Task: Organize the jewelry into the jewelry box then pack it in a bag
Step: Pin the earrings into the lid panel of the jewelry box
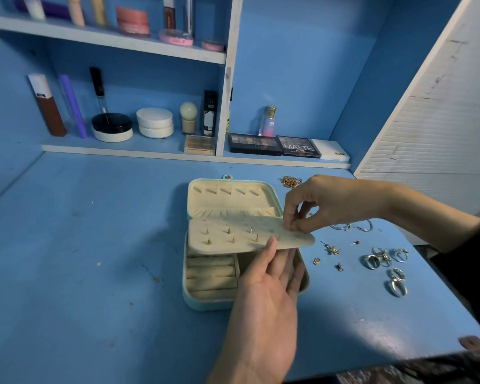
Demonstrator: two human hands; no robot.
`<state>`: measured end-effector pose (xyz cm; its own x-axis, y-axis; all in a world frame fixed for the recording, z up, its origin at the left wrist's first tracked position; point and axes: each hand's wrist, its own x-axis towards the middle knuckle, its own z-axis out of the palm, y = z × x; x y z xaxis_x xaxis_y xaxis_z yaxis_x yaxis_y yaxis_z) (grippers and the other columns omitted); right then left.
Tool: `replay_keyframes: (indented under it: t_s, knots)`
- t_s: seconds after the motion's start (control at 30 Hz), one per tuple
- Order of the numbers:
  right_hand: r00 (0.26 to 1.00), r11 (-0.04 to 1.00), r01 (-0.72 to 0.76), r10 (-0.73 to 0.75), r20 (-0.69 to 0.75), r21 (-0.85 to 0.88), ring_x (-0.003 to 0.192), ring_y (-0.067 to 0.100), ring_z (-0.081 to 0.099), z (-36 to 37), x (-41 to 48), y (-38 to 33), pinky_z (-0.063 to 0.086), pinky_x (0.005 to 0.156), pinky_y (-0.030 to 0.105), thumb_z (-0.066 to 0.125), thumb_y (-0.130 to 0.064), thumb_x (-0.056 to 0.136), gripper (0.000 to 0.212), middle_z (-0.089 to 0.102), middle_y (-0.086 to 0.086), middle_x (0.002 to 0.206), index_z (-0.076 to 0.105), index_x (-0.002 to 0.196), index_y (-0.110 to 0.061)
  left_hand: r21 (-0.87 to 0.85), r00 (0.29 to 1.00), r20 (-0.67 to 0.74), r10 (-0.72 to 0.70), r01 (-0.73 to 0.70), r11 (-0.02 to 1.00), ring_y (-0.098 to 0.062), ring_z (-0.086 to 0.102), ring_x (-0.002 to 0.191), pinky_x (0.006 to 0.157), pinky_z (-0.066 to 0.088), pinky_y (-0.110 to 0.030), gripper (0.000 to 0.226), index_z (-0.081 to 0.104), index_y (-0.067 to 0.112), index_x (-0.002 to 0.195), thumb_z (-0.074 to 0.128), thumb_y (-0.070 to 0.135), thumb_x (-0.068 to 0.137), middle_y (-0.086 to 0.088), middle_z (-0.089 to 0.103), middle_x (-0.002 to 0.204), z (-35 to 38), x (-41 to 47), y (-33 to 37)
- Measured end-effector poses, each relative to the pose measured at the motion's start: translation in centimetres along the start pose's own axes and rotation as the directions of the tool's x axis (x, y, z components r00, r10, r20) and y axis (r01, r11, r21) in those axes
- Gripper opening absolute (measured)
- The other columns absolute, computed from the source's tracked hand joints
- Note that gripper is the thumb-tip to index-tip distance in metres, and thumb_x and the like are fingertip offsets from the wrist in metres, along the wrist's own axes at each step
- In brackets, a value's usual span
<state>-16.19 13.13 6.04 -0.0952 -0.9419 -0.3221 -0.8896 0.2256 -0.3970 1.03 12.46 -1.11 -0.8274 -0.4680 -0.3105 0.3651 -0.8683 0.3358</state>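
Roughly midway through the sorting, at a guess: a mint jewelry box [205, 304] stands open on the blue table [94, 259]. Its cream earring panel [241, 236] is lifted above the base and carries six studs [229, 231] in two rows on its left half, while the right half is bare. The ring rolls [211, 275] in the near-left compartment hold nothing, and neither do the slots in the lid. Left to sort, on the table right of the box: a gold chain [290, 181] at the far side, silver hoops [352, 226], a scatter of small earrings [331, 249] and a cluster of silver rings [383, 259] furthest right. No bag is in view (packing looks some way off). The person's left hand [266, 286], coming from the near edge, lies flat and palm-up, with straight fingers under the panel's near-right part and the thumb against its near edge, propping it. The right hand [324, 206], reaching in from the right, pinches thumb and fingertips on the panel's far-right edge; whether a stud sits between them is too small to tell. The box lies directly beneath both hands, the loose pieces just to their right
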Motion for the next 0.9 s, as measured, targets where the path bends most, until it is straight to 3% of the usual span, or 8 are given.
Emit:
replay_keyframes:
  t_s: [0.07,0.1,0.23,0.37,0.53,0.67,0.9]
  knots:
    - [1.0,1.0,-0.006,0.006,0.001,0.005,0.084,0.022,0.063,0.1,0.0,0.1,0.045,0.093,0.02,0.062,-0.015,0.081,0.011,0.069,-0.004,0.087,0.069,0.083,-0.022,-0.003,1.0,0.005,0.0,0.0,1.0,-0.01,0.057,0.117,0.105,0.035,-0.032,0.033,0.066,0.021,0.11,0.051,0.025,0.081,0.0,0.07,0.114,-0.1,0.0,0.0]
    - [1.0,1.0,-0.009,0.009,0.003,0.007,0.084,0.022,0.063,0.1,0.0,0.1,0.045,0.091,0.02,0.062,-0.015,0.081,0.011,0.069,-0.004,0.087,0.07,0.083,-0.022,-0.004,1.0,0.007,-0.002,0.002,1.0,-0.01,0.056,0.118,0.105,0.034,-0.032,0.034,0.065,0.021,0.111,0.051,0.025,0.081,0.0,0.069,0.114,-0.1,0.1,0.0]
    - [1.0,1.0,-0.019,0.019,0.005,-0.006,0.082,0.016,0.06,0.2,0.2,0.3,0.049,0.086,0.038,0.063,-0.02,0.08,0.01,0.068,-0.009,0.087,0.07,0.083,-0.026,-0.009,1.0,0.018,0.001,0.0,1.0,-0.01,0.056,0.118,0.106,0.033,-0.032,0.035,0.065,0.022,0.112,0.051,0.026,0.081,0.001,0.069,0.115,-0.2,0.1,-0.1]
    - [1.0,1.0,-0.015,0.015,-0.025,0.002,0.081,0.018,0.06,0.6,0.1,0.7,0.049,0.086,0.043,0.062,-0.023,0.079,0.01,0.068,-0.012,0.086,0.069,0.081,-0.03,-0.011,1.0,0.017,-0.001,0.001,1.0,-0.009,0.055,0.118,0.107,0.033,-0.032,0.036,0.065,0.022,0.113,0.051,0.026,0.08,0.001,0.069,0.116,-0.2,0.0,0.0]
    - [0.995,0.997,0.045,-0.038,-0.089,0.07,0.085,0.009,0.061,0.9,-0.9,1.2,0.049,0.085,0.029,0.062,-0.014,0.087,0.015,0.068,-0.01,0.091,0.069,0.091,-0.026,-0.03,1.0,0.007,-0.003,0.004,1.0,-0.01,0.056,0.118,0.108,0.032,-0.033,0.029,0.069,0.021,0.104,0.053,0.026,0.08,-0.001,0.069,0.115,0.0,-0.2,0.0]
    - [0.991,0.991,0.08,-0.067,-0.119,0.111,0.091,0.009,0.059,1.0,-1.9,1.8,0.045,0.08,0.017,0.055,0.005,0.083,0.037,0.065,-0.006,0.092,0.059,0.104,-0.025,-0.039,1.0,-0.004,-0.02,0.02,0.999,-0.012,0.056,0.118,0.107,0.032,-0.034,0.024,0.076,0.019,0.09,0.055,0.024,0.079,-0.003,0.069,0.115,0.1,-0.2,0.2]
    - [0.976,0.974,0.136,-0.1,-0.194,0.181,0.093,0.013,0.058,1.6,-2.4,2.3,0.048,0.078,0.021,0.07,-0.005,0.081,0.036,0.061,-0.004,0.093,0.052,0.105,-0.025,-0.011,0.998,-0.04,-0.038,0.037,0.999,-0.015,0.058,0.115,0.109,0.033,-0.037,0.041,0.066,0.009,0.11,0.053,0.01,0.071,-0.007,0.07,0.112,0.4,-0.1,0.3]
